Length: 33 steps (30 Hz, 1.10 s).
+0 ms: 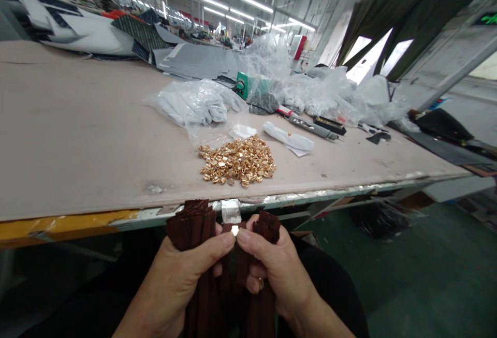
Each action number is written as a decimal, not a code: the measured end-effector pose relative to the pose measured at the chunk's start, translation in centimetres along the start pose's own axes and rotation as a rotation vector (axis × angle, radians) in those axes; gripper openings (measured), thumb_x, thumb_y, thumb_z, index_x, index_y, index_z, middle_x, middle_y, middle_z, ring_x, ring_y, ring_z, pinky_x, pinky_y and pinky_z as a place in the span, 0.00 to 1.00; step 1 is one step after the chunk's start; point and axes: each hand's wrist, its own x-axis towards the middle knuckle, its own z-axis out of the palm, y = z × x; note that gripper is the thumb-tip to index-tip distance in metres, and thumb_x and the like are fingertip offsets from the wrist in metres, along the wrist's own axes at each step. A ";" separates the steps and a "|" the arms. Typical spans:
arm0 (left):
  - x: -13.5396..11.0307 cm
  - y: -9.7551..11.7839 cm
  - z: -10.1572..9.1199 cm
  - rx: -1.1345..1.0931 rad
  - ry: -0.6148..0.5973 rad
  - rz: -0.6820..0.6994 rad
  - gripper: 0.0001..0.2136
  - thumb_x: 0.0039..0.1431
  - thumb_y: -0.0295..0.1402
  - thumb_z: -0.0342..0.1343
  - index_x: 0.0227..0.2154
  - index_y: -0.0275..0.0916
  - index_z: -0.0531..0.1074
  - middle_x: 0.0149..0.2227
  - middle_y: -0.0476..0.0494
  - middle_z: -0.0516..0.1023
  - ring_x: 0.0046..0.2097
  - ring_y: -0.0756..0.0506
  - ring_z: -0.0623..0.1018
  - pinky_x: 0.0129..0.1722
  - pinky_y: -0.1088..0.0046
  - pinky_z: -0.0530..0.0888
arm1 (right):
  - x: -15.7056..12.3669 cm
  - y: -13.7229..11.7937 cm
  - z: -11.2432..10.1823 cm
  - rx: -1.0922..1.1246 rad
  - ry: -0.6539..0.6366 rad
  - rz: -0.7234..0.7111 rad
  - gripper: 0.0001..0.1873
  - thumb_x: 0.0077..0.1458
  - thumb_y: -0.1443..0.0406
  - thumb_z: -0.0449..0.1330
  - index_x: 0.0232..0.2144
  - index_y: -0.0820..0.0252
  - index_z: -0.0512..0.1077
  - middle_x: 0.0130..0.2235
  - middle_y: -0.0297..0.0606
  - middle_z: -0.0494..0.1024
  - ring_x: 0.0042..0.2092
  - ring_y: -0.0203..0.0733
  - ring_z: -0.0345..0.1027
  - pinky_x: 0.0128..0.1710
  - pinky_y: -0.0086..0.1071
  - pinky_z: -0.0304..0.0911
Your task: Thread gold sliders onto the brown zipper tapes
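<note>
Dark brown fabric strips (pixel 193 224) stand bunched in my left hand (pixel 186 263), which is closed round them. My right hand (pixel 277 260) is closed on another bundle of the brown strips (pixel 267 225). Both thumb tips meet at a small shiny metal piece (pixel 234 230) at the upper end of a strip between the bundles. Whether it is fastened to the strip, I cannot tell. Just beyond my hands, a heap of small gold-coloured metal pieces (pixel 238 161) lies near the table's front edge.
The wide table (pixel 97 131) has a worn front edge. Behind the heap lie clear plastic bags (pixel 202 102), a folded white paper (pixel 289 137), a grey pen-like tool (pixel 314 127) and a green box (pixel 252 85). Cloth sheets (pixel 202 61) are stacked further back.
</note>
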 end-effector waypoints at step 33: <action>-0.5 -2.3 -0.6 0.213 -0.093 0.125 0.12 0.37 0.38 0.68 0.17 0.36 0.73 0.14 0.51 0.68 0.16 0.52 0.65 0.17 0.76 0.60 | 0.7 -5.5 0.4 -0.754 0.082 -0.371 0.12 0.48 0.60 0.68 0.29 0.60 0.70 0.21 0.24 0.61 0.24 0.32 0.54 0.24 0.26 0.50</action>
